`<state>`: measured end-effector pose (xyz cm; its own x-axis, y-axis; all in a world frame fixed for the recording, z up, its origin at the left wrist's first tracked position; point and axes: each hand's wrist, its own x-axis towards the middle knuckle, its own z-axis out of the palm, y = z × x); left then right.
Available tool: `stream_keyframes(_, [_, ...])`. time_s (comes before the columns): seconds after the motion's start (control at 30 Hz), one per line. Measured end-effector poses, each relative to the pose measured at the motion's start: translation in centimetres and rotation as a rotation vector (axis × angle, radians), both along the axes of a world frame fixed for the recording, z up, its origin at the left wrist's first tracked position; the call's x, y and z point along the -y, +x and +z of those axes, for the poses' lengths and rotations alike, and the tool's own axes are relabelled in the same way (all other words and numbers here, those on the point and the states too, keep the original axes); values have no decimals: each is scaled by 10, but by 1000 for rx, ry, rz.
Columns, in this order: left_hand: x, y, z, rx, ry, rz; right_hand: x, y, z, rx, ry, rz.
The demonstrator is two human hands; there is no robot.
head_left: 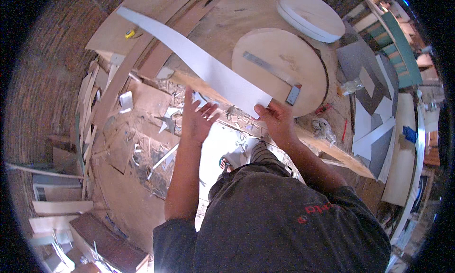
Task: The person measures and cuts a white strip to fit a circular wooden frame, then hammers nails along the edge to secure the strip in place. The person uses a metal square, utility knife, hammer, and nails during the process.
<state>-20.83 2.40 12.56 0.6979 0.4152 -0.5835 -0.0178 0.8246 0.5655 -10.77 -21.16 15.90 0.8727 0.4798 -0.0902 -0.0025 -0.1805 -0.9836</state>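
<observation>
My right hand [278,120] grips the near end of a long white strip [204,69] between thumb and fingers. The strip slants away to the far left over the workbench [208,29] and narrows with distance. To the left of its near end, my left hand [199,119] is raised with the fingers spread, apart from the strip. Just beyond the right hand lies a round wooden disc [256,41], with a try square [272,69] resting on it. A second round piece with a white edge [317,15] sits farther back.
A yellow tape measure [129,34] lies at the far left. Right of the disc are a red-handled tool [323,108], a crumpled clear plastic bag [323,131] and a thin red stick [344,130]. Grey and white sheet pieces [374,131] lie farther right. Offcuts [166,119] litter the floor.
</observation>
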Motion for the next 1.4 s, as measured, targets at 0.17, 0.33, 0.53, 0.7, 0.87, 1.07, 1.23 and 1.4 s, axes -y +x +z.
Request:
stream_keyframes(0.17, [-48, 36, -34, 39, -73, 19, 21, 25, 18, -138, 74, -35])
stream_keyframes(0.33, [-69, 86, -39, -24, -41, 12, 38, 45, 12, -212, 75, 106])
stream_keyframes(0.53, [-77, 127, -40, -136, -69, 33, 42, 61, -1, -298, 189, 102])
stream_keyframes(0.7, [-98, 134, -37, -295, 1078, 117, 43, 70, -7, -254, 180, -10])
stream_keyframes(0.87, [-91, 185, 33, 210, 1997, -269, 31, 56, -15, -289, 133, -191])
stream_keyframes(1.07, [-102, 237, 49, 720, 2075, -1156, -18, -1, -27, -268, 322, -561])
stream_keyframes(1.23, [-113, 245, 25, 580, 1795, -1670, -57, -51, -85, -339, 657, -967])
stream_keyframes(1.4, [-88, 222, 20, 827, 1826, -1728, -85, -61, -156, -694, 973, -1198])
